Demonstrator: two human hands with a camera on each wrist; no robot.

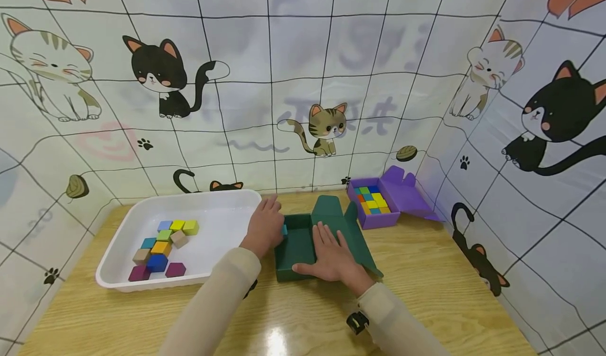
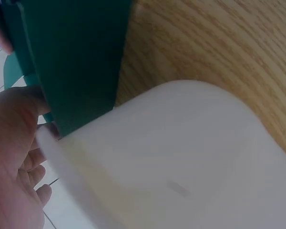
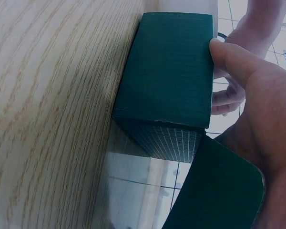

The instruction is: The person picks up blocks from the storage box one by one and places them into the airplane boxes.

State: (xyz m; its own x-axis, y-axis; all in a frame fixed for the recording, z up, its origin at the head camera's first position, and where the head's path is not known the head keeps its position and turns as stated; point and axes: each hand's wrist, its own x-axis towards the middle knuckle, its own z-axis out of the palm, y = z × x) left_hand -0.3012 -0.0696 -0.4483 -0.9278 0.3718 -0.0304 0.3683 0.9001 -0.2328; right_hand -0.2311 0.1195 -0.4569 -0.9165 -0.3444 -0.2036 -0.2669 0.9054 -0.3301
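Could tilt green hinged-lid box (image 1: 292,275) by overpressing lid (image 1: 355,235) with flat, straight-fingered right hand (image 1: 331,257); cannot tell grip of left hand (image 1: 265,225).

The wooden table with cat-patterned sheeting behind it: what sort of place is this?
Possibly a small screened-off corner for tabletop activities. Wrinkled cat-patterned sheeting walls in the wooden table, which bears a white tray of colored blocks.

Blue block (image 1: 284,230) mostly hidden by left grip (image 1: 265,226).
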